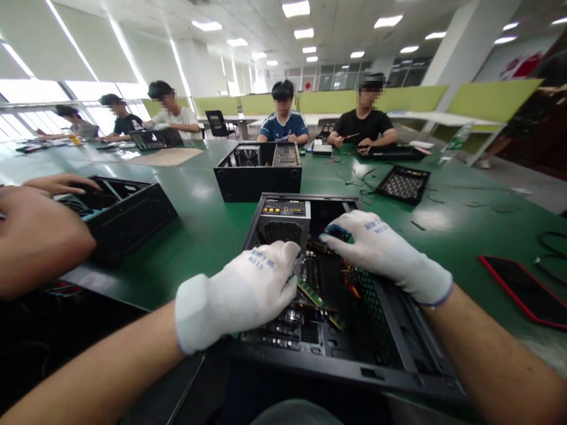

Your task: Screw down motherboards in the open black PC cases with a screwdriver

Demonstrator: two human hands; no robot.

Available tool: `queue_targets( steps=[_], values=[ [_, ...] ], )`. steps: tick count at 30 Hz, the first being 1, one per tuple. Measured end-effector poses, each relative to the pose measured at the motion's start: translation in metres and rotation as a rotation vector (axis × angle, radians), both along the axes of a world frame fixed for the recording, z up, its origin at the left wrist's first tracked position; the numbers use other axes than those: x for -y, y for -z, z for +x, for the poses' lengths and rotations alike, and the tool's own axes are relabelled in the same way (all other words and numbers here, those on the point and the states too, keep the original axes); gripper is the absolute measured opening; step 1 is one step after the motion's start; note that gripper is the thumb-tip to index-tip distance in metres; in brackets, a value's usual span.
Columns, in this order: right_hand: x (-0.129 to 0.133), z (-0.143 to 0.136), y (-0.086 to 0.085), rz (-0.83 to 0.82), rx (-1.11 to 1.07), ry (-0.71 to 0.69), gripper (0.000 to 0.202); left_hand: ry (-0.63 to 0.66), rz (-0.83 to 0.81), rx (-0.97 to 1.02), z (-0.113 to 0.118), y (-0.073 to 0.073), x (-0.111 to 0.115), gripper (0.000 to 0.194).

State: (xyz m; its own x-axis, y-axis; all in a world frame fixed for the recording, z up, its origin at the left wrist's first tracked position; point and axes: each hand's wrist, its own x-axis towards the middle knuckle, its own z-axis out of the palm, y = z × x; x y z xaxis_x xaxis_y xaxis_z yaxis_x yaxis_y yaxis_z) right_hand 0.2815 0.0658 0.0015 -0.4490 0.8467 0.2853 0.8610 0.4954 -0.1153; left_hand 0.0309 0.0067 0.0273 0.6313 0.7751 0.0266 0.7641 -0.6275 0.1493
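Bright ceiling lights hang over a wide room, and a long green table runs through it with several people working along its far side. Nearest me, a computer case lies open side up, with two gloved hands over it.

A green memory stick is inside that case, just beside the thumb of the left hand, and slants from there towards the wearer and to the right. The left hand is clearly the nearer; the right hand is farther off, above the right-hand part of the case. A green end shows beyond the stick's lower tip; I can't tell whether it belongs to the same piece. The left fingers are bent inward, but from here I can't say whether they pinch anything. The right fingers curl loosely near some cabling, and any grip there is hidden too.

A power supply fills the case's far left corner, and coloured wires bunch by its right wall. Across the table, a second case holds a fan. To the left, a co-worker's hand reaches over a third case.
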Motion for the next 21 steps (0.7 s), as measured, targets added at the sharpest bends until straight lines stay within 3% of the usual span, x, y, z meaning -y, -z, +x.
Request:
queue_targets(
  steps=[5, 8, 12, 21],
  values=[
    [0.000, 0.002, 0.003, 0.023, -0.018, -0.018, 0.042, 0.001, -0.160, -0.334, 0.037, 0.022, -0.066, 0.036],
    [0.001, 0.004, 0.003, 0.031, -0.039, -0.025, 0.041, 0.043, -0.221, -0.516, 0.053, 0.038, -0.092, 0.047],
    [0.005, 0.006, 0.003, 0.021, -0.043, -0.038, 0.041, 0.083, -0.288, -0.680, 0.065, 0.051, -0.104, 0.048],
    [0.005, 0.009, 0.012, 0.090, 0.006, -0.085, 0.044, 0.092, -0.249, -0.632, 0.057, 0.078, -0.116, 0.067]
  ],
)
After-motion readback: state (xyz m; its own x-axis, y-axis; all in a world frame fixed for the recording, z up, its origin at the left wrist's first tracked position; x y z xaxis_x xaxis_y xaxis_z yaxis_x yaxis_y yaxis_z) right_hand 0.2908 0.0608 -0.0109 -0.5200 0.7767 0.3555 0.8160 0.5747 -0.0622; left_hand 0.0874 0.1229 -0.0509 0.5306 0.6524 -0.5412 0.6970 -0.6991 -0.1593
